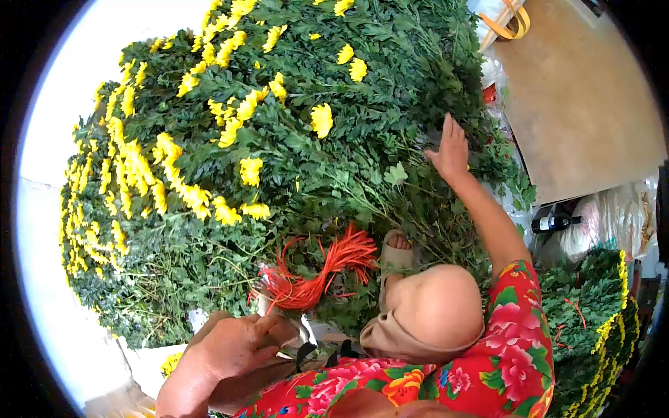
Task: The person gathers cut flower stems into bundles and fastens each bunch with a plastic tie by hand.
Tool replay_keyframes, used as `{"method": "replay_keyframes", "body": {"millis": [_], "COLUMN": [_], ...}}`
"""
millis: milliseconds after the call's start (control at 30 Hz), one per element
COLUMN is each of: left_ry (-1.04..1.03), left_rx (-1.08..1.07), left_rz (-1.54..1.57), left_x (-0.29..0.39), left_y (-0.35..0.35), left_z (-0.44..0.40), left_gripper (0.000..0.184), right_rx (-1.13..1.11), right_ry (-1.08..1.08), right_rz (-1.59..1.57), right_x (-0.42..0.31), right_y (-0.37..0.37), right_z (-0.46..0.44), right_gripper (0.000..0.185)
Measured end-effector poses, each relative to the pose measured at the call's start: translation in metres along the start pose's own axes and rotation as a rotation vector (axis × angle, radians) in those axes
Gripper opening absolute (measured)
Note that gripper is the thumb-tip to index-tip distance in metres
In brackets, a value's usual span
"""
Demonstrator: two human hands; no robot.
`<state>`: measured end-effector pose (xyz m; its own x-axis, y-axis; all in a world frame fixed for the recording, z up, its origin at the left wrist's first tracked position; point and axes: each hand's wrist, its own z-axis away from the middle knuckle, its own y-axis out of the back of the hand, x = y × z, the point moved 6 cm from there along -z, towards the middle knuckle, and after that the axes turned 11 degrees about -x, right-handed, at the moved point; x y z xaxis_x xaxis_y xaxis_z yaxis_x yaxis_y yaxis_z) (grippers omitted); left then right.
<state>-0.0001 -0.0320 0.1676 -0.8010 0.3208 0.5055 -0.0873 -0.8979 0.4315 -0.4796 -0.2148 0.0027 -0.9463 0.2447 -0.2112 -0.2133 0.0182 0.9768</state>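
My right hand (pixel 451 150) is stretched out over the leafy stems at the right side of a big heap of yellow chrysanthemums (pixel 322 120). Its fingers are extended with the thumb apart, and nothing shows in its grasp. Low on the left, my left hand (pixel 233 341) is closed, its fingers curled near my lap. Whatever it may hold is hidden. Just above it, a bundle of red plastic strings (pixel 313 275) lies on the stems, close to my sandalled foot (pixel 397 254).
A brown board (pixel 582 104) lies at the upper right, with a yellow strap (pixel 514 24) beside it. Below the board are a dark bottle (pixel 554 221) and clear plastic bags (pixel 617 216). More bunched yellow flowers (pixel 592 348) stand at the lower right.
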Motion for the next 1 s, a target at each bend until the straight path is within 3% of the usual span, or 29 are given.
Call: {"method": "replay_keyframes", "body": {"millis": [67, 233, 300, 367, 433, 567, 633, 700, 900, 933, 1000], "left_ry": [0.008, 0.096, 0.112, 0.108, 0.094, 0.117, 0.103, 0.038, 0.075, 0.07, 0.062], "left_rx": [-0.016, -0.092, -0.098, -0.102, -0.083, -0.07, -0.062, -0.087, -0.097, -0.084, -0.101], "left_rz": [0.007, 0.044, 0.06, 0.07, 0.07, 0.07, 0.093, 0.118, 0.036, 0.065, 0.047], "left_x": [-0.006, -0.017, -0.019, -0.024, -0.028, -0.028, -0.029, -0.028, -0.025, -0.022, -0.018], "left_y": [0.006, 0.029, 0.035, 0.037, 0.043, 0.052, 0.051, 0.044, 0.038, 0.04, 0.043], "left_z": [-0.013, -0.042, -0.05, -0.055, -0.058, -0.056, -0.055, -0.053, -0.048, -0.049, -0.05], "left_gripper": [0.043, 0.043, 0.044, 0.045, 0.046, 0.046, 0.046, 0.043, 0.042, 0.043, 0.044], "right_rx": [0.175, 0.197, 0.257, 0.345, 0.076, 0.18, 0.163, 0.374, 0.136, 0.089, 0.048], "right_ry": [0.148, 0.234, 0.216, 0.288, 0.14, 0.307, 0.141, 0.329, 0.183, 0.244, 0.387], "right_rz": [0.178, 0.151, 0.277, 0.165, 0.137, 0.142, 0.017, -0.062, -0.104, -0.081, -0.051], "right_x": [-0.029, -0.07, -0.071, -0.072, -0.058, -0.043, -0.013, -0.005, -0.117, -0.139, -0.185], "right_y": [0.007, -0.025, -0.033, -0.03, -0.04, -0.001, 0.003, 0.024, 0.094, 0.084, 0.059], "right_z": [-0.027, -0.1, -0.124, -0.138, -0.167, -0.149, -0.154, -0.155, -0.104, -0.1, -0.08], "right_gripper": [0.112, 0.119, 0.116, 0.108, 0.101, 0.084, 0.077, 0.049, 0.036, 0.045, 0.094]}}
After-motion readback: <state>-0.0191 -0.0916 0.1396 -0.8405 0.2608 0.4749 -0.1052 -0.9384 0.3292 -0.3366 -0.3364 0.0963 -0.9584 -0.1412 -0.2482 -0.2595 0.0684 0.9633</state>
